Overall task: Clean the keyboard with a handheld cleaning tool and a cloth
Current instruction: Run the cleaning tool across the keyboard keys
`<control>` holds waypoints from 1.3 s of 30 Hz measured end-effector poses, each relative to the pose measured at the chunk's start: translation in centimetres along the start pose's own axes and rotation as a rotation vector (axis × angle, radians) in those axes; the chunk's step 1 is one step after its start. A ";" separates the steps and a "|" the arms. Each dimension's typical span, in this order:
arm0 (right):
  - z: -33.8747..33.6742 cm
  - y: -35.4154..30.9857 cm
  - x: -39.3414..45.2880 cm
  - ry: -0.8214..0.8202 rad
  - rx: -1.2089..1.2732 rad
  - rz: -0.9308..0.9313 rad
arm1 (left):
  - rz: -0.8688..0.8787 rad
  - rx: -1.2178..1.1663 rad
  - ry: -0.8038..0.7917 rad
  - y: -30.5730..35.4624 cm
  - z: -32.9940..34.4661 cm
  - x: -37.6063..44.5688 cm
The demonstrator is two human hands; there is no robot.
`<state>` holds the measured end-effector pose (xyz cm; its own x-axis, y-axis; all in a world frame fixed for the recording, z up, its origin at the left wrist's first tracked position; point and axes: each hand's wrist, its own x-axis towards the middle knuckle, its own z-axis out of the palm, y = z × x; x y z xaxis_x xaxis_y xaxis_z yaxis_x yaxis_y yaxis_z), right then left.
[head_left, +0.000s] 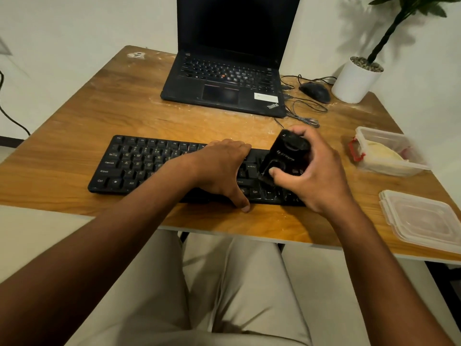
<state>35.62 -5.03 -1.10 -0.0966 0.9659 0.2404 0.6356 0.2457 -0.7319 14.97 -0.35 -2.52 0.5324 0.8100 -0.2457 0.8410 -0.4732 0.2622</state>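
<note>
A black keyboard (139, 163) lies across the front of the wooden table (124, 108). My left hand (222, 168) rests flat on its middle keys, fingers spread, thumb over the front edge. My right hand (309, 176) grips a black handheld cleaning tool (284, 158), tilted with its lower end on the keys at the keyboard's right end. A pale yellowish cloth (381, 156) sits inside a clear plastic container (389, 151) at the right of the table.
A black laptop (224, 81) stands open behind the keyboard. A black mouse (315, 92) with loose cables and a white plant pot (354, 81) sit at the back right. A clear container lid (424, 221) lies at the front right corner.
</note>
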 end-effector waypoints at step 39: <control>-3.9 0.9 2.7 -0.125 -0.154 -0.056 | -0.016 0.020 -0.019 0.3 -0.3 -0.2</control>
<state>38.91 -2.49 1.35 -0.2232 0.9561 0.1897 0.7351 0.2929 -0.6114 15.09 -0.59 -2.11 0.5207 0.8108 -0.2673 0.8509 -0.4674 0.2398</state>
